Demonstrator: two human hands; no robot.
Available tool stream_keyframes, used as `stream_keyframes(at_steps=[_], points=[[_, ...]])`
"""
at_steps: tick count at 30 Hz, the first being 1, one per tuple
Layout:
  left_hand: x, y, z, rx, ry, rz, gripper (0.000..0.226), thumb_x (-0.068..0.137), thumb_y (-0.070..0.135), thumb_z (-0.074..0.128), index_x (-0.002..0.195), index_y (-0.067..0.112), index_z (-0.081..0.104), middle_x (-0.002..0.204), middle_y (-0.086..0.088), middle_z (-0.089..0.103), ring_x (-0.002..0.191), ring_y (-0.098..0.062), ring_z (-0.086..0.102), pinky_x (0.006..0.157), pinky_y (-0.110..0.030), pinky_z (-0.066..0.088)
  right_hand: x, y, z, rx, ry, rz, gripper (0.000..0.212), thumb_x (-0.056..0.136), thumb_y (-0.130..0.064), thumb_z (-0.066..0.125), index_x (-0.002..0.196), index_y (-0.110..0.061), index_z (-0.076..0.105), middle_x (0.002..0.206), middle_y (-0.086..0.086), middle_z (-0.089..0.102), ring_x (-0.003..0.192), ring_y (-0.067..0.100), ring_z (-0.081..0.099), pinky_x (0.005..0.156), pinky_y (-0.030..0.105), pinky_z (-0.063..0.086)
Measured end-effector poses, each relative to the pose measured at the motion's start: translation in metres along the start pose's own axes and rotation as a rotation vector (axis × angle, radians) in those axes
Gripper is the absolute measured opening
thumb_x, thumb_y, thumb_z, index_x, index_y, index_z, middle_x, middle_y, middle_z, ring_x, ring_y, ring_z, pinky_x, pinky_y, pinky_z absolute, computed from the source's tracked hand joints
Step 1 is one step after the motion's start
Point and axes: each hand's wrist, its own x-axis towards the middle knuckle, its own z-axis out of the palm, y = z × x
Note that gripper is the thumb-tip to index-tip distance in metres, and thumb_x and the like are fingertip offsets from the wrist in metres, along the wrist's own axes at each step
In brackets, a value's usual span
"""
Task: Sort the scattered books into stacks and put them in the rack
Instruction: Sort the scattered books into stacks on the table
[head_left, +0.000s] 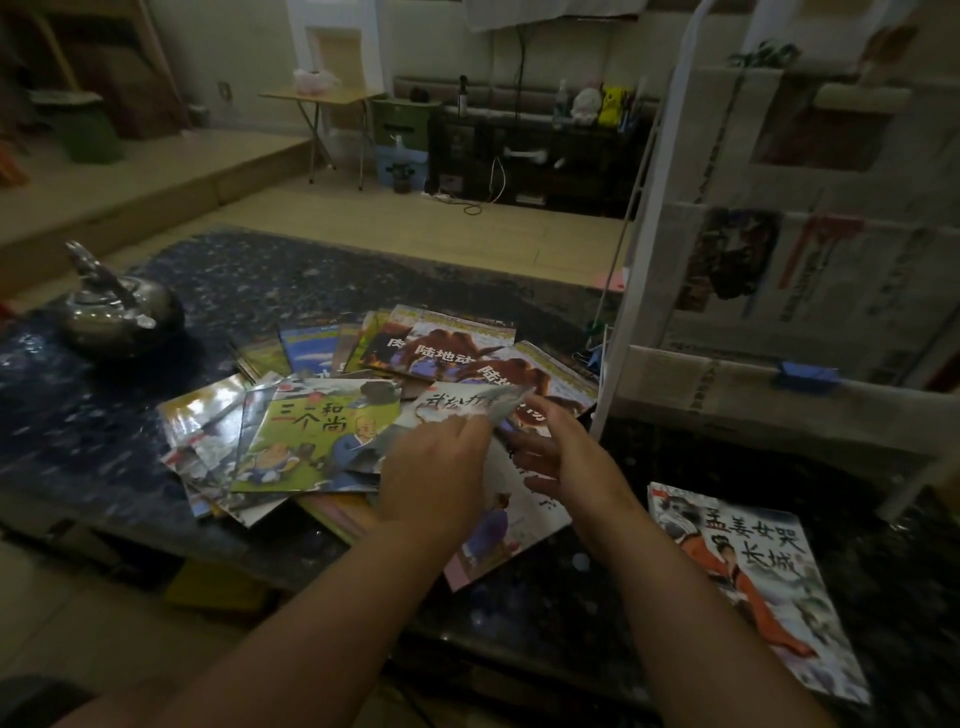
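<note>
Several thin picture books lie scattered in a heap on the dark speckled table. A green-covered book tops the left part of the heap. My left hand grips a thin white book and lifts its edge off the heap. Just right of it, my right hand hovers with relaxed fingers near that book, holding nothing. Under both hands lies a white book with a blue figure. One book with an orange-robed figure lies apart at the table's right front. The white rack stands to the right, lined with newspaper.
A metal teapot sits on the table's far left. Blue clips hold the newspaper to the rack. Behind the table are a wooden floor, a small folding table and a dark cabinet with toys on top.
</note>
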Motion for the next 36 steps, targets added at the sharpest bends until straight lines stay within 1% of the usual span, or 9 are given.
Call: stream_keyframes(at_steps=[3, 6, 10, 13, 16, 19, 25, 31, 36], points=[[-0.005, 0.006, 0.008, -0.042, 0.048, 0.074, 0.030, 0.052, 0.007, 0.080, 0.078, 0.013, 0.067, 0.060, -0.004, 0.060, 0.047, -0.027, 0.055, 0.042, -0.028, 0.038, 0.000, 0.003, 0.000, 0.043, 0.004, 0.019, 0.040, 0.102, -0.053, 0.026, 0.104, -0.041, 0.064, 0.113, -0.009, 0.066, 0.105, 0.010, 0.060, 0.090, 0.035, 0.047], [-0.010, 0.014, 0.008, -0.044, 0.078, 0.128, 0.022, 0.063, 0.022, 0.061, 0.081, 0.017, 0.072, 0.060, -0.001, 0.063, 0.049, -0.025, 0.057, 0.045, -0.031, 0.046, 0.000, 0.004, -0.004, 0.073, 0.037, 0.047, 0.047, 0.102, -0.053, 0.027, 0.101, -0.031, 0.068, 0.107, -0.008, 0.066, 0.103, 0.012, 0.061, 0.091, 0.036, 0.049], [-0.011, 0.018, 0.006, -0.167, -0.035, 0.075, 0.044, 0.075, 0.042, 0.033, 0.074, 0.019, 0.072, 0.064, 0.000, 0.066, 0.056, -0.026, 0.060, 0.052, -0.030, 0.043, 0.000, 0.003, -0.006, 0.167, 0.134, 0.069, 0.049, 0.104, -0.046, 0.030, 0.093, -0.021, 0.070, 0.097, -0.002, 0.069, 0.095, 0.016, 0.065, 0.084, 0.033, 0.053], [-0.005, 0.013, 0.003, -0.188, -0.191, -0.034, 0.069, 0.073, 0.048, 0.013, 0.100, 0.022, 0.071, 0.094, 0.000, 0.070, 0.085, -0.025, 0.063, 0.063, -0.030, 0.040, 0.001, 0.001, -0.011, 0.257, 0.214, 0.085, 0.042, 0.104, -0.038, 0.036, 0.092, -0.015, 0.069, 0.091, 0.000, 0.070, 0.088, 0.018, 0.067, 0.078, 0.034, 0.056], [0.001, 0.003, 0.008, -0.245, -0.231, -0.189, 0.049, 0.083, 0.043, 0.030, 0.105, 0.022, 0.069, 0.105, -0.001, 0.068, 0.095, -0.025, 0.061, 0.072, -0.033, 0.046, -0.001, -0.001, -0.020, 0.265, 0.270, 0.097, 0.017, 0.097, -0.011, 0.052, 0.095, -0.011, 0.068, 0.090, 0.002, 0.069, 0.082, 0.020, 0.069, 0.068, 0.031, 0.060], [0.007, -0.001, 0.013, -0.358, -0.277, -0.360, 0.034, 0.090, 0.030, 0.048, 0.118, 0.022, 0.066, 0.122, -0.005, 0.063, 0.109, -0.026, 0.058, 0.087, -0.036, 0.048, -0.002, 0.005, -0.032, 0.115, 0.332, 0.100, 0.037, 0.084, 0.012, 0.054, 0.105, -0.015, 0.066, 0.102, 0.003, 0.063, 0.091, 0.024, 0.066, 0.077, 0.040, 0.060], [0.013, 0.008, 0.024, -0.680, -0.296, -0.622, 0.036, 0.086, 0.011, 0.053, 0.116, 0.023, 0.067, 0.117, -0.003, 0.067, 0.097, -0.025, 0.062, 0.082, -0.034, 0.053, -0.003, 0.013, -0.061, 0.036, 0.407, 0.081, 0.043, 0.079, 0.015, 0.055, 0.098, -0.022, 0.068, 0.103, 0.005, 0.065, 0.096, 0.029, 0.065, 0.085, 0.052, 0.056], [0.016, 0.038, 0.033, -0.756, -0.347, -0.609, 0.031, 0.085, 0.010, 0.061, 0.110, 0.024, 0.072, 0.112, 0.000, 0.070, 0.097, -0.018, 0.063, 0.081, -0.025, 0.048, -0.015, 0.021, -0.104, -0.334, 0.505, 0.083, 0.036, 0.084, 0.007, 0.057, 0.078, -0.028, 0.061, 0.100, -0.003, 0.063, 0.093, 0.019, 0.060, 0.085, 0.042, 0.055], [0.015, 0.072, 0.043, -0.893, -0.417, -0.574, 0.025, 0.084, 0.008, 0.067, 0.103, 0.024, 0.071, 0.099, 0.003, 0.070, 0.089, -0.015, 0.064, 0.085, -0.030, 0.055, -0.026, 0.033, -0.141, -0.605, 0.504, 0.176, 0.028, 0.088, 0.002, 0.056, 0.097, -0.023, 0.066, 0.109, -0.002, 0.060, 0.107, 0.020, 0.057, 0.094, 0.039, 0.050]])
